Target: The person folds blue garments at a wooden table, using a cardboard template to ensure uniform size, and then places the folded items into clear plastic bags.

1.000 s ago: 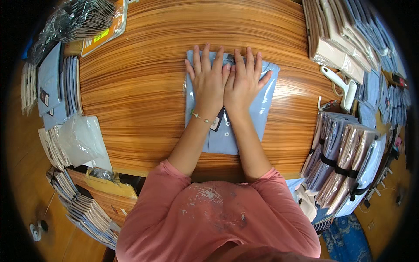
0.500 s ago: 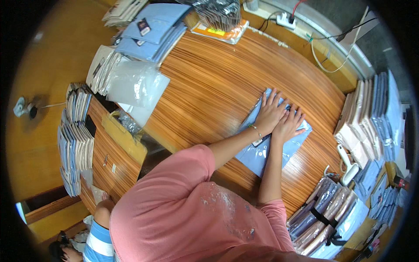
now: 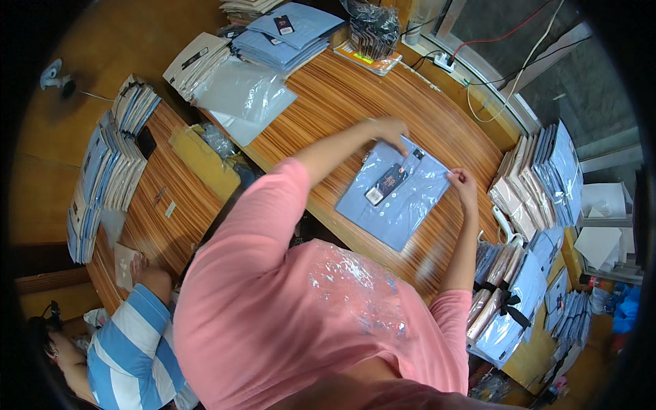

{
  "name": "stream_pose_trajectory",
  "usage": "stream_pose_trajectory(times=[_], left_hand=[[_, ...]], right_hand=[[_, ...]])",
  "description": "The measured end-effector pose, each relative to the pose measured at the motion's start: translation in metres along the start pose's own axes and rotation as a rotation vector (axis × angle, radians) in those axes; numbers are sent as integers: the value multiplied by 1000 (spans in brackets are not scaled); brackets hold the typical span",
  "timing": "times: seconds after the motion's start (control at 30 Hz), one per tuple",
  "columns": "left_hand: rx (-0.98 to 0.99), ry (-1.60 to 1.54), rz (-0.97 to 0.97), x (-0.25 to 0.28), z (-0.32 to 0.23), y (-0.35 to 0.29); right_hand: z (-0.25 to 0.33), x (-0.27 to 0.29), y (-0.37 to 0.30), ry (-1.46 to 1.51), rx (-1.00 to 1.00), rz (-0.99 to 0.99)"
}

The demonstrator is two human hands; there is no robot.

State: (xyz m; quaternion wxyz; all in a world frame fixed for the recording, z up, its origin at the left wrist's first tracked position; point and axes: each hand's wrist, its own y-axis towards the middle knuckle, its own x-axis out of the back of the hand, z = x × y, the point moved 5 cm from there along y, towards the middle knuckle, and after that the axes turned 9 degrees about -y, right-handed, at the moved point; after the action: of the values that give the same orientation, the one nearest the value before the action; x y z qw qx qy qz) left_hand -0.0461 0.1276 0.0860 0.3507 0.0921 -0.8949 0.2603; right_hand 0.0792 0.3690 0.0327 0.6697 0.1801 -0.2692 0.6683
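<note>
A folded light blue shirt (image 3: 413, 215) lies flat on the wooden table in a clear plastic bag. Its dark hang tag (image 3: 387, 183) shows through the glossy film, beside a row of pale buttons. At the bag's far left corner my left hand (image 3: 391, 132) has its fingers curled down onto the edge, with the fingertips partly hidden. My right hand (image 3: 465, 186) pinches the right corner between thumb and fingers.
Clear plastic bags (image 3: 249, 89) lie left of the shirt, near stacked blue shirts (image 3: 290, 34). Bagged shirts (image 3: 523, 174) stand at the right, above a strapped bundle (image 3: 502, 301). Another person in a striped top (image 3: 133, 338) sits at lower left.
Both hands were lying flat and close together on the bagged shirt. Now they have moved apart to its far corners, uncovering the tag. The whole view has shifted.
</note>
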Motion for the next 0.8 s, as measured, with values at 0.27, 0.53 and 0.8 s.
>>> stream_pose_trajectory(times=[0.27, 0.53, 0.8], left_hand=[[-96, -2216, -363, -204, 65, -126], [-296, -1885, -956, -74, 50, -190], [-217, -1043, -1317, -10, 119, -225]], right_hand=[[13, -186, -114, 1166, -348, 9], [169, -116, -76, 1020, -249, -80], [119, -170, -2, 640, -372, -214]])
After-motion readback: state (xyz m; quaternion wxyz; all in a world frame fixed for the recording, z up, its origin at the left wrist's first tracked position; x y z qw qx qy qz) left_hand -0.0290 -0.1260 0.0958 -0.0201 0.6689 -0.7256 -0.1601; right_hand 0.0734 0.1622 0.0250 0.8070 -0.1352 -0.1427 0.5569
